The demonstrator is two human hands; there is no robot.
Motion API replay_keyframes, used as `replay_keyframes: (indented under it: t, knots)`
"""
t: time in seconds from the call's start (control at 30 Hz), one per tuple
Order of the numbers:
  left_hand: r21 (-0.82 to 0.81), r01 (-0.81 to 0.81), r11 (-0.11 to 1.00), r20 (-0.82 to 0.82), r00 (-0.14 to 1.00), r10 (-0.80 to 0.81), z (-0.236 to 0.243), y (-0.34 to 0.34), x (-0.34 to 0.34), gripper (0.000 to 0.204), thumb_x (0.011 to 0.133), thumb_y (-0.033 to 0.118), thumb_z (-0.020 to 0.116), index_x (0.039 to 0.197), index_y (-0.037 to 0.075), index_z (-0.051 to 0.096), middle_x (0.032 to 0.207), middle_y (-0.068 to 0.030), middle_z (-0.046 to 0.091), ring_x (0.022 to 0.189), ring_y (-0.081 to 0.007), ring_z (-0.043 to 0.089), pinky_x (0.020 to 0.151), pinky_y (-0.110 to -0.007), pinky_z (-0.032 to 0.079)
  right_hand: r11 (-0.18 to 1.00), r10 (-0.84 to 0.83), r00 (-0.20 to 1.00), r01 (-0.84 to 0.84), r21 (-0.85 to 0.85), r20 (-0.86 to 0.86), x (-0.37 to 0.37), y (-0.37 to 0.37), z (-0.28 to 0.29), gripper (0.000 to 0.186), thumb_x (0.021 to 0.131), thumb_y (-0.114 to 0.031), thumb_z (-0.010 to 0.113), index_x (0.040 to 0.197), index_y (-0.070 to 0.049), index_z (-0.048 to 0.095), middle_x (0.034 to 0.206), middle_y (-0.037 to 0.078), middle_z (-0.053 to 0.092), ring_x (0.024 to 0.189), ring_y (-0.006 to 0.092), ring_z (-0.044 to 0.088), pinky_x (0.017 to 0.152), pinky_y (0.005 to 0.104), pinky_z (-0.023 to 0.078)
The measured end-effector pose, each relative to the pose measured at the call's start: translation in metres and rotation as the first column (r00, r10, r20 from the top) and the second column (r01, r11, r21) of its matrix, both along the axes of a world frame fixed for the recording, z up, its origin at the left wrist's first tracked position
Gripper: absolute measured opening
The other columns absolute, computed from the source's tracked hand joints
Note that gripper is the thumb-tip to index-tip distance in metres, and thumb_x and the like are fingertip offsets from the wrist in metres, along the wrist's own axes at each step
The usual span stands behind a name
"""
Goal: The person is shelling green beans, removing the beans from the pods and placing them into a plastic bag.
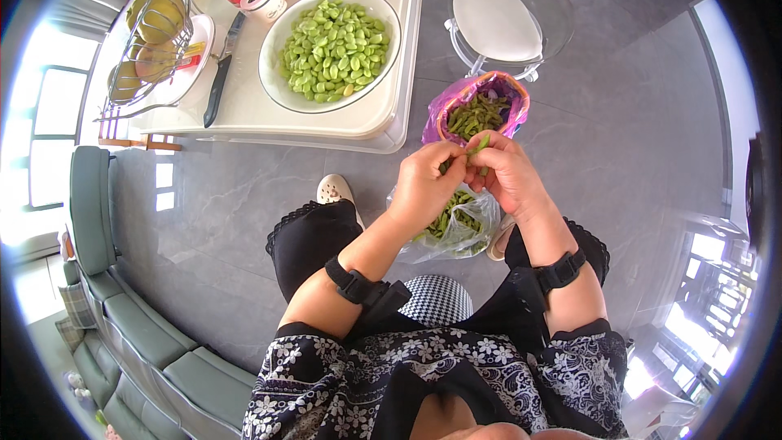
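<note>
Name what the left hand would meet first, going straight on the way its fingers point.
The left hand would first meet the slim green bean pod between both hands, then probably the right hand, though depth is hard to judge.

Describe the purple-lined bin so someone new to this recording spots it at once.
From the white table at upper left, look right to the white-seated chair on the floor. The bin is just below that chair in the picture, above the right hand. Its bright purple lining sets it apart from the clear bag lower down.
</note>
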State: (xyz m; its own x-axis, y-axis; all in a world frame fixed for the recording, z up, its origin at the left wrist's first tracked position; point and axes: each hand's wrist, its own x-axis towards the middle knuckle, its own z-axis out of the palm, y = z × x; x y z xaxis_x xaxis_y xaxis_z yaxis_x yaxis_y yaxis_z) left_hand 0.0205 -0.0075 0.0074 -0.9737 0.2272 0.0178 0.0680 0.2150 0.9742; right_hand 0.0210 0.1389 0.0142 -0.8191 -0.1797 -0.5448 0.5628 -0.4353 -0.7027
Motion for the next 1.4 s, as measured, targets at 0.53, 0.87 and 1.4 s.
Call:
replay_keyframes:
  t: [0.53, 0.87, 1.4]
  knots:
    - [0.063, -0.064, 0.996, 0.371, 0.928, 0.036, 0.004, -0.001, -0.006, 0.016, 0.081, 0.014, 0.054, 0.089, 0.0, 0.059, 0.065, -0.0044, 0.054, 0.052, -0.0111, 0.049, 0.046, -0.024, 0.039, 1.0, 0.021, 1.0, -0.021, -0.007, 0.0, -0.005, 0.01, -0.003, 0.012, 0.075, -0.005, 0.054, 0.086, -0.004, 0.056, 0.07, 0.002, 0.055, 0.057, 0.0093, 0.049, 0.05, 0.0213, 0.038]
    - [0.59, -0.381, 0.712, 0.759, 0.564, -0.326, -0.016, -0.009, -0.013, 0.03, 0.091, 0.026, 0.039, 0.099, 0.001, 0.051, 0.071, -0.0034, 0.051, 0.056, -0.0117, 0.046, 0.039, -0.02, 0.032, 0.889, 0.202, 0.959, -0.095, 0.449, -0.196, -0.011, 0.011, 0.016, 0.026, 0.075, -0.011, 0.061, 0.099, -0.004, 0.059, 0.068, -0.001, 0.054, 0.057, 0.0048, 0.047, 0.05, 0.0187, 0.036]
    - [0.652, -0.126, 0.747, 0.625, 0.647, -0.437, -0.007, -0.007, -0.011, 0.014, 0.085, 0.015, 0.053, 0.091, 0.002, 0.053, 0.075, -0.0044, 0.053, 0.056, -0.01, 0.05, 0.038, -0.02, 0.033, 0.969, 0.102, 0.989, -0.075, 0.236, -0.103, -0.003, 0.017, 0.024, 0.018, 0.076, -0.007, 0.054, 0.093, -0.002, 0.054, 0.064, 0.001, 0.053, 0.047, 0.0043, 0.042, 0.04, 0.0167, 0.031]
